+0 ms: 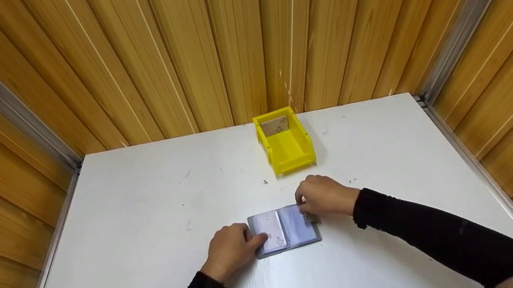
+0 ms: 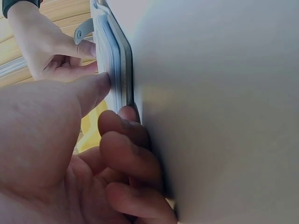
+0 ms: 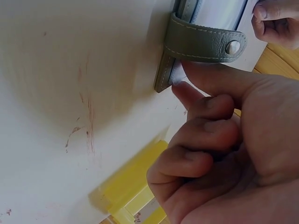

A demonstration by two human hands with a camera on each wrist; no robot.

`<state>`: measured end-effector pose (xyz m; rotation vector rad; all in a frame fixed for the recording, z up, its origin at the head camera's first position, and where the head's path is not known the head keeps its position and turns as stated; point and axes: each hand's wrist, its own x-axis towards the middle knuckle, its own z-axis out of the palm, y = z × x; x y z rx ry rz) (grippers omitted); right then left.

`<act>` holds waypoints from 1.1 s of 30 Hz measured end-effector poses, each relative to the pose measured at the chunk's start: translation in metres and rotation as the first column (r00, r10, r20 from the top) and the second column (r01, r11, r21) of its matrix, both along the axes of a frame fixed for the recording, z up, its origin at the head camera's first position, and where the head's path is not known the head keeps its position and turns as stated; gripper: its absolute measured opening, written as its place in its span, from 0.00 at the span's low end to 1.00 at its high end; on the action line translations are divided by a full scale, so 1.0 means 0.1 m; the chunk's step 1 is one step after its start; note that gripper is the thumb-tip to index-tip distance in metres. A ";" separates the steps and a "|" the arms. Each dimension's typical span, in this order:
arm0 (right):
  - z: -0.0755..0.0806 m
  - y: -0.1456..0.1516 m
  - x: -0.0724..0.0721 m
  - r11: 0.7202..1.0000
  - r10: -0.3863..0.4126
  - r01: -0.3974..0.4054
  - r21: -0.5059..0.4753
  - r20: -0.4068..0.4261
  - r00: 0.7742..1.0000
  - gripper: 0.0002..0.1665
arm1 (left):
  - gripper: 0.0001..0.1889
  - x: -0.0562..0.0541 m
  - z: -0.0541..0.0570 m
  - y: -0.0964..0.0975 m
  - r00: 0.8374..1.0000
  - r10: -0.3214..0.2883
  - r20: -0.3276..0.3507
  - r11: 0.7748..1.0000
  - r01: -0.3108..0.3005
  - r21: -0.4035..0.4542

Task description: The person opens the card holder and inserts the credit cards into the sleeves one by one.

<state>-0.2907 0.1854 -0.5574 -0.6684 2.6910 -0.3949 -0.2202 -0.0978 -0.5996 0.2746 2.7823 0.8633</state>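
Note:
A grey card holder lies spread on the white table, with clear plastic sleeves inside. Its left page shows a pale card; the right page looks bluish and see-through. My left hand grips the left edge, thumb on the page and fingers at the cover, as the left wrist view shows. At the top right corner my right hand pinches the page edge between thumb and forefinger. Beside that hand the holder's stitched strap with a metal snap sticks up. Whether a loose card is in the pinch is hidden.
Behind the holder stands a yellow bin, with a pale card leaning against its back wall. The white table carries small dark marks. Wood-patterned walls enclose its back and sides.

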 end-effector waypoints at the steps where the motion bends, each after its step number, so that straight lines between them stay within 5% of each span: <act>1: 0.00 0.00 -0.01 1.000 0.003 -0.003 -0.003 -0.002 1.000 0.05 | 0.25 0.00 0.00 0.00 1.000 0.002 0.001 1.000 -0.002 -0.001; 12: -0.02 0.07 -0.09 0.999 -0.052 0.052 -0.006 0.092 0.994 0.07 | 0.26 -0.01 -0.01 0.00 1.000 -0.010 -0.020 1.000 0.010 0.013; 23: 0.04 0.04 -0.11 1.000 -0.023 0.025 -0.013 0.125 0.992 0.09 | 0.25 0.00 0.02 0.00 1.000 -0.006 0.002 1.000 0.006 0.013; 27: 0.08 0.01 -0.11 0.997 -0.035 0.043 -0.067 0.115 0.993 0.11 | 0.25 0.00 0.03 0.01 1.000 -0.004 0.010 1.000 0.003 0.013; 33: 0.11 -0.10 -0.10 0.972 -0.107 0.148 -0.182 0.215 0.971 0.14 | 0.23 -0.01 0.01 -0.01 1.000 -0.008 0.011 1.000 0.008 0.021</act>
